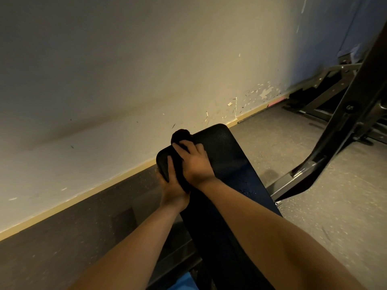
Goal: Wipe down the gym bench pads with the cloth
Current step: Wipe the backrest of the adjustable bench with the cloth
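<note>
A long black bench pad point(226, 155) runs from the bottom of the view up toward the wall. My right hand point(194, 160) presses a dark cloth point(181, 135) onto the pad near its far left corner; part of the cloth bunches up beyond my fingers. My left hand point(171, 187) grips the pad's left edge just below that corner, thumb on top and fingers curled under. A few wet drops point(248, 190) shine on the pad's right side.
A scuffed cream wall point(125, 80) with a yellow skirting strip stands close behind the bench. A dark metal frame post point(343, 122) slants up at the right, with more gym equipment point(320, 97) behind it. Speckled rubber floor point(326, 206) surrounds the bench.
</note>
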Demonstrator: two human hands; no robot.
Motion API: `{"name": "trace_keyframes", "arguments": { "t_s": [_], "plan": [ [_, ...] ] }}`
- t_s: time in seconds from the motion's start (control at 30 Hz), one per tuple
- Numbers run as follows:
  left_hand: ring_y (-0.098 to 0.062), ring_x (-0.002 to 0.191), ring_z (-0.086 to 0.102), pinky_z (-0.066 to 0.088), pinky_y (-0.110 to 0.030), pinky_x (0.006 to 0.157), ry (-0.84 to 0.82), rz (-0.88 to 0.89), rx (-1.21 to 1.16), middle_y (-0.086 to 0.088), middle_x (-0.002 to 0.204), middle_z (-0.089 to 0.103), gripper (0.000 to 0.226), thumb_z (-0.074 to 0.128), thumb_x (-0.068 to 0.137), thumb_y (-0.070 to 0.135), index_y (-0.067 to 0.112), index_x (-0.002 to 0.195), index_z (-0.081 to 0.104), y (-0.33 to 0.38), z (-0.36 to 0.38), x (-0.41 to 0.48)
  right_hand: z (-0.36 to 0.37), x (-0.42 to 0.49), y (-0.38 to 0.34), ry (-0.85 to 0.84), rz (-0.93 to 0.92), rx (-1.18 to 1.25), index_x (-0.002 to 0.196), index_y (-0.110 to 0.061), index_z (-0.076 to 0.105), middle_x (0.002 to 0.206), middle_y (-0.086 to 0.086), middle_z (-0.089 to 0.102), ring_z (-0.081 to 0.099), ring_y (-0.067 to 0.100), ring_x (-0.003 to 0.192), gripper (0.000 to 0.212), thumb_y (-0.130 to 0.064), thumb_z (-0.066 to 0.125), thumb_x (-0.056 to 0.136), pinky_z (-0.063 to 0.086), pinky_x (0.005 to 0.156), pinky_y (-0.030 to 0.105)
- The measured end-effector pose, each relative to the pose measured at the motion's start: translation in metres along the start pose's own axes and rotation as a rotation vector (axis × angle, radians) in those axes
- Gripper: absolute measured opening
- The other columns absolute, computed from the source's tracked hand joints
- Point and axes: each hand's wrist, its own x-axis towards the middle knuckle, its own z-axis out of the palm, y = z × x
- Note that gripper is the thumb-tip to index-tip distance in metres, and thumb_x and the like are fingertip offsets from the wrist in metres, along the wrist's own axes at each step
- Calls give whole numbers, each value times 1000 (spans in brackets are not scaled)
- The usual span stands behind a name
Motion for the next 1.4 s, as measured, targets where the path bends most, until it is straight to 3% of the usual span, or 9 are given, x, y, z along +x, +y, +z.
{"name": "trace_keyframes", "arguments": {
  "t_s": [0.1, 0.4, 0.63, 0.77, 0.93, 1.17, 1.27, 1.33, 1.4],
  "plan": [
    [-36, 153, 5, 29, -53, 120, -106, -20, 48, 0, 163, -25, 112, 72, 91, 24, 49, 152, -18, -3, -1, -2, -8, -13, 36, 69, 112, -55, 140, -18, 53, 140, 11, 51, 48, 37, 102, 61, -2, 55, 81, 49, 81, 46],
    [-35, 153, 3, 31, -49, 117, -136, -43, 29, 0, 162, -29, 108, 69, 93, 20, 55, 151, -16, 2, -5, -5, -28, -2, 79, 260, 680, 141, 150, -11, 37, 152, 18, 35, 37, 43, 120, 52, -10, 41, 98, 33, 100, 41],
    [-37, 152, 14, 36, -48, 116, -84, 18, 103, -2, 162, -31, 108, 68, 94, 29, 45, 151, -22, -9, 1, 0, 2, 18, -7, 44, 80, 147, 144, -19, 48, 148, 4, 46, 40, 27, 115, 52, -5, 49, 94, 44, 94, 34],
    [-30, 154, 10, 27, -42, 121, -14, 24, 112, 3, 165, -20, 114, 73, 91, 26, 33, 155, -21, -14, 3, -5, 3, -7, 1, -17, -52, 154, 135, -17, 59, 142, 4, 54, 47, 31, 102, 48, -3, 61, 89, 49, 85, 35],
    [-25, 153, 14, 28, -29, 109, -19, -17, -84, 6, 168, -9, 117, 73, 90, 28, 37, 154, -25, -11, -2, -15, -19, -57, 55, -41, 169, 3, 148, -35, 38, 157, -13, 30, 33, 17, 110, 72, 1, 54, 88, 34, 82, 17],
    [-25, 143, 37, 40, -29, 95, -168, -100, -140, 3, 164, 23, 111, 62, 97, 12, 43, 150, -31, -15, -11, -36, -27, -75, 67, 127, 662, 201, 152, -27, 35, 160, -2, 27, 27, 32, 135, 54, -13, 46, 100, 18, 106, 25],
    [-23, 138, 43, 45, -39, 104, -179, -68, -154, 0, 163, 25, 111, 63, 97, 16, 43, 149, -32, -12, -12, -39, -17, -57, 23, 37, 467, 210, 148, -18, 40, 159, -4, 26, 18, 26, 146, 45, -18, 44, 103, 17, 117, 33],
    [-19, 119, 56, 52, -36, 96, -201, -73, -135, -6, 157, 34, 103, 57, 102, 22, 50, 143, -33, -10, -14, -41, -6, -50, -14, -22, 231, 191, 148, -20, 40, 159, -3, 27, 32, 26, 136, 47, -14, 43, 102, 27, 105, 18],
    [-20, 107, 62, 58, -38, 89, -240, -87, -103, -9, 150, 42, 92, 49, 105, 28, 66, 125, -32, -7, -16, -43, 0, -44, -34, -89, 172, 169, 153, -27, 30, 161, -5, 22, 34, 21, 119, 53, -17, 41, 102, 34, 97, 20]
  ]
}}
